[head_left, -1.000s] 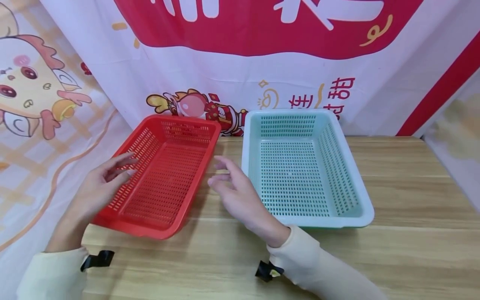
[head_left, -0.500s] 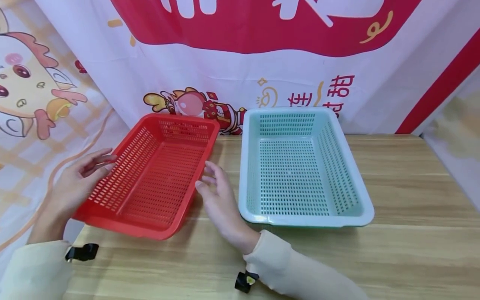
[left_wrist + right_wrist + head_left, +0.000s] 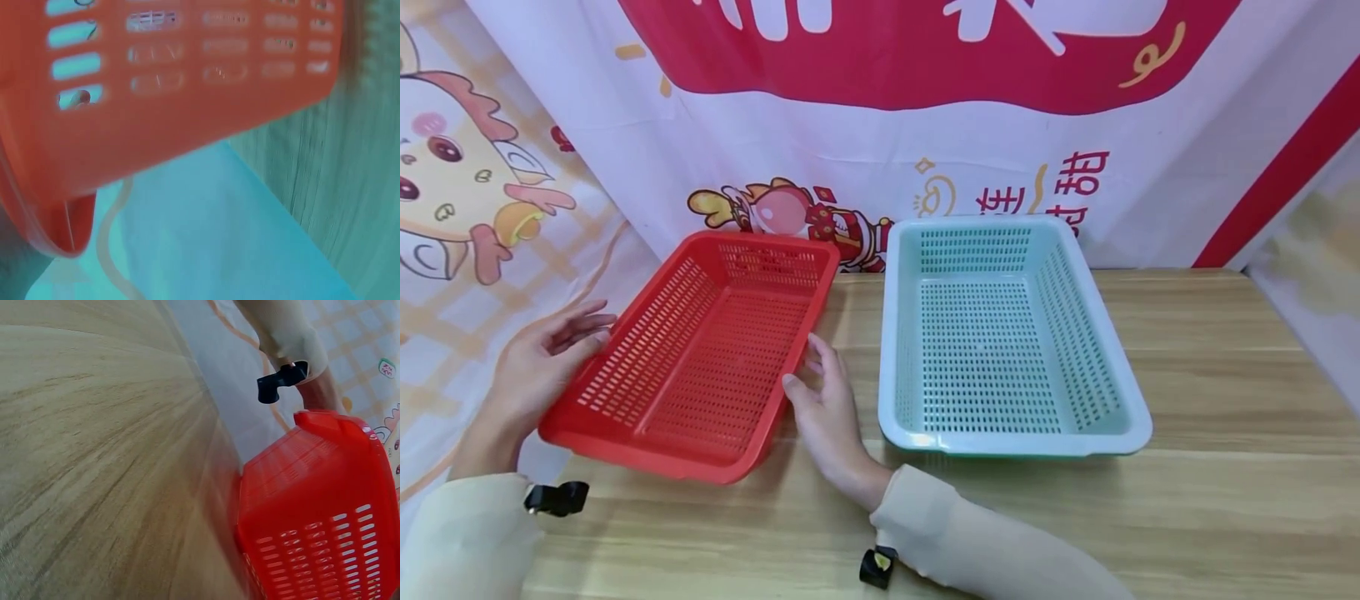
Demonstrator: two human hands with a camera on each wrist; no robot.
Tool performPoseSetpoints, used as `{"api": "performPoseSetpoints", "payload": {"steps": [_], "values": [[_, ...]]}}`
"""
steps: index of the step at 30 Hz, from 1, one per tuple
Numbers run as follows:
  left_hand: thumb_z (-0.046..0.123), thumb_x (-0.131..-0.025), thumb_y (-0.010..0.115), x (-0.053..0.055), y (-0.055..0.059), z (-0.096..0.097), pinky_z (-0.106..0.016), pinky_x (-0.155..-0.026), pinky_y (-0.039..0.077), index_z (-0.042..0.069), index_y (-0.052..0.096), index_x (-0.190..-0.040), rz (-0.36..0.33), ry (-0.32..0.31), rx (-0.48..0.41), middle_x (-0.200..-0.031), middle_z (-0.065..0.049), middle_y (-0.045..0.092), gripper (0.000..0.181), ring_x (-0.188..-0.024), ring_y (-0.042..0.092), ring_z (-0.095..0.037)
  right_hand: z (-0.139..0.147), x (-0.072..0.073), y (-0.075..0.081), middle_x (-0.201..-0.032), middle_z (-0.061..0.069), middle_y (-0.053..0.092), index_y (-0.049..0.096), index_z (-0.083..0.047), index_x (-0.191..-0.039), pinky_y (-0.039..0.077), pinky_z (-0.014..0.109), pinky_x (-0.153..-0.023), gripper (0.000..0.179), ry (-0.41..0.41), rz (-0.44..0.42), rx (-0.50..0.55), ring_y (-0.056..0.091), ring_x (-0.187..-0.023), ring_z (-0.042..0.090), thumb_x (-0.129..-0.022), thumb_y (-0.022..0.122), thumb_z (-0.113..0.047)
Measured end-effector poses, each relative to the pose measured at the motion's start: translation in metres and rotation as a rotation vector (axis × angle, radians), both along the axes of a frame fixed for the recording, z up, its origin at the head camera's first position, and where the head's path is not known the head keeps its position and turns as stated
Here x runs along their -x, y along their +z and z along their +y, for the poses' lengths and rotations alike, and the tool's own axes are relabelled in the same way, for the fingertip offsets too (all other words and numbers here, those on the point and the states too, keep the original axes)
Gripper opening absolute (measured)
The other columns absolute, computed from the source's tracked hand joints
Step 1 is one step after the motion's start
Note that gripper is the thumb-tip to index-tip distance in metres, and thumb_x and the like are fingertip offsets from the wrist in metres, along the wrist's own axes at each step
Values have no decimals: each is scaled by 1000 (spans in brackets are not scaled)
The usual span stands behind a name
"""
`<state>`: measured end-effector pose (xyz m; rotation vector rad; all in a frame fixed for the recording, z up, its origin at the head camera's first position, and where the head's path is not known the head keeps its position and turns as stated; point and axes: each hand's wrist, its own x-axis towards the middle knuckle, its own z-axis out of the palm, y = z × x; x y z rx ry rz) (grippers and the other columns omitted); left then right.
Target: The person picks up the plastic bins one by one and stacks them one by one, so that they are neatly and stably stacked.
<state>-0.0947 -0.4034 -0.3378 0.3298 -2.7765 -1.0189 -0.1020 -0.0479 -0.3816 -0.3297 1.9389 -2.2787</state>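
A red slotted basket (image 3: 640, 367) lies at the table's left end, its near-left corner past the table edge. My left hand (image 3: 561, 350) is at its left rim with fingers loosely spread, at or just off the rim. On the other side, my right hand (image 3: 816, 387) rests straight fingers against the basket's right wall. The left wrist view is filled by the blurred red basket wall (image 3: 187, 112). In the right wrist view the red basket (image 3: 325, 512) stands beyond the wood, with my left sleeve (image 3: 281, 331) behind it.
A pale teal slotted basket (image 3: 1007, 446), holding nothing, sits to the right of the red one. The wooden table (image 3: 1187, 500) runs on to the right and front. A red-and-white printed banner (image 3: 925, 125) hangs behind and drapes down the left side.
The red basket has slid left, farther over the table edge. My right hand followed it left to its wall. My left hand drew back leftward along with it.
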Motion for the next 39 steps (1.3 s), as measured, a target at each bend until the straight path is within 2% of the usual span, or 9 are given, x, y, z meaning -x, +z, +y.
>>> {"api": "performPoseSetpoints", "payload": {"steps": [3,6,8,10,14,17,22,27,39], "values": [[47,-106,56,-1,0,-10,-4,-79,51,37,34,-164,-34,-30,-31,-152,-3,55,63,-101,53,23,-3,1,-3,-152,6,49,37,-17,-162,50,41,-115,63,24,8,3,49,-141,25,-104,61,-11],[44,-107,57,-1,-2,-19,-3,-80,51,34,30,-166,-58,-76,-33,-154,-7,52,65,-104,52,23,-5,2,-5,-154,6,47,35,-19,-163,50,40,-115,65,38,5,-8,49,-142,25,-104,61,-12],[42,-107,58,-2,-5,-24,-10,-78,57,32,29,-166,-83,-99,-47,-154,-9,51,67,-101,55,23,-5,3,-7,-154,6,47,35,-20,-163,50,39,-114,66,42,3,-16,49,-142,25,-104,62,-11],[41,-107,57,-2,-8,-27,-19,-75,62,32,28,-167,-120,-109,-97,-146,3,55,68,-96,63,18,-6,4,-8,-155,7,46,35,-21,-163,51,38,-113,66,49,4,-13,49,-142,26,-103,62,-11],[42,-107,56,-2,-13,-31,-40,-72,66,38,22,-167,-221,-95,-256,-120,35,52,70,-86,78,-7,-7,5,-10,-157,13,45,36,-23,-162,57,32,-104,67,78,11,29,51,-141,32,-102,63,-8],[41,-108,56,-2,-17,-32,-46,-71,66,41,18,-167,-254,-95,-325,-111,44,53,70,-86,80,-18,-8,5,-12,-157,16,44,37,-23,-162,59,28,-98,68,97,6,57,53,-139,36,-102,63,-5],[36,-109,54,0,-20,-35,-48,-70,65,42,20,-167,-243,-115,-372,-113,44,58,67,-86,81,-20,-8,6,-12,-155,15,47,38,-22,-161,61,27,-95,67,101,-7,77,56,-135,40,-101,62,-2],[35,-110,53,1,-20,-38,-50,-69,65,42,24,-166,-254,-116,-405,-111,38,62,64,-84,80,-25,-9,5,-10,-151,12,50,41,-21,-160,62,26,-91,67,91,-3,57,55,-135,37,-100,63,-1],[36,-109,55,2,-23,-43,-51,-72,64,45,25,-165,-265,-125,-470,-112,35,66,63,-87,80,-32,-9,5,-9,-153,10,48,41,-22,-159,61,25,-92,66,86,-9,48,54,-136,37,-101,62,-2]]}}
